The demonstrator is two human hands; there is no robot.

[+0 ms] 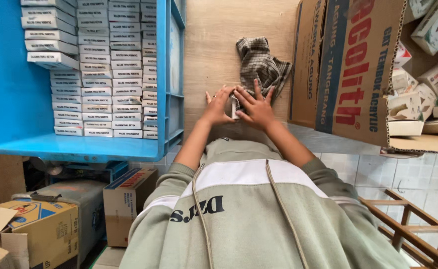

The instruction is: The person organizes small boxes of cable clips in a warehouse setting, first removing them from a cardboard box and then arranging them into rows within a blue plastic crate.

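My left hand (216,106) and my right hand (257,107) rest side by side on a wooden tabletop (214,45), fingers spread. Between them they hold a small white box (234,107), mostly hidden by the fingers. Just beyond my right hand's fingertips lies a crumpled checked cloth (259,64). My sleeves are pale green, pushed up past the forearms.
A blue plastic crate (9,94) on the left holds several rows of stacked small white boxes (110,69). On the right is a big open cardboard box (356,69) with loose white and green cartons (431,74). Below are more cardboard boxes (128,199) and a wooden frame (411,226).
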